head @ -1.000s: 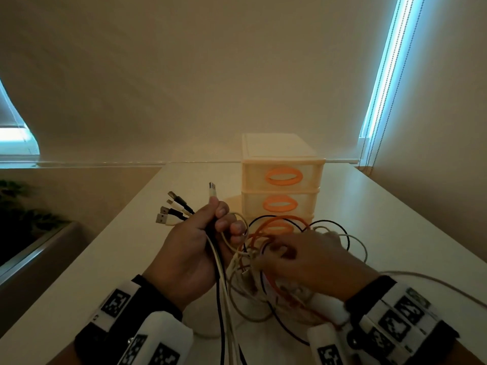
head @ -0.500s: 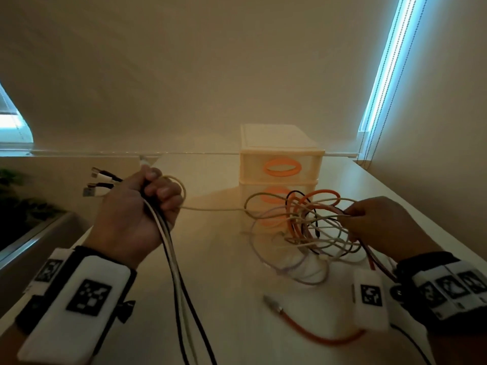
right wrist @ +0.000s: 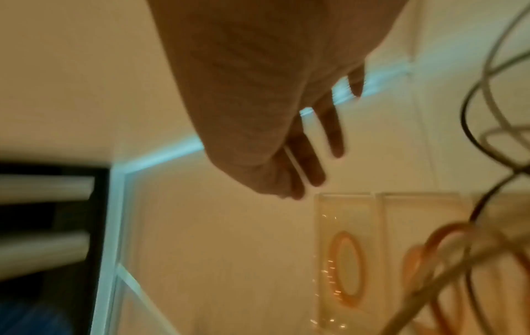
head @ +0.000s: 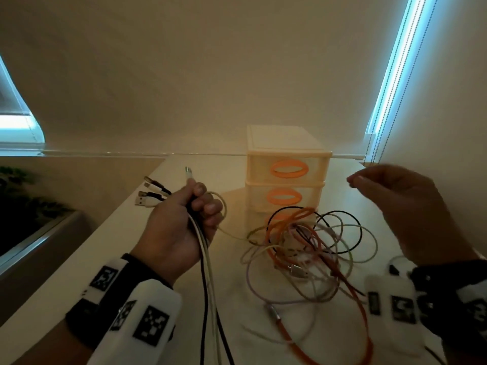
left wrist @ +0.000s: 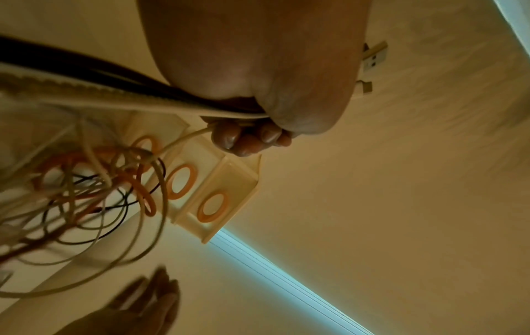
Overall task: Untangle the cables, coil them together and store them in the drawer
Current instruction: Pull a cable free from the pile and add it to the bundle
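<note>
A bundle of cable ends is gripped in the left hand; the tangle is left on the table before the drawers. The right hand is raised, fingers loosely extended (shown clearest in the wrist view).

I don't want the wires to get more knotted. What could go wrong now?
1. The left hand grips the bundle of plug ends, but the tangled loops lie loose on the table. A hard pull could tighten knots.
2. The loops lie right in front of the drawer unit, so tugging might drag or tip it.
3. The right hand is open, holding nothing, so nothing steadies the pile.
</note>
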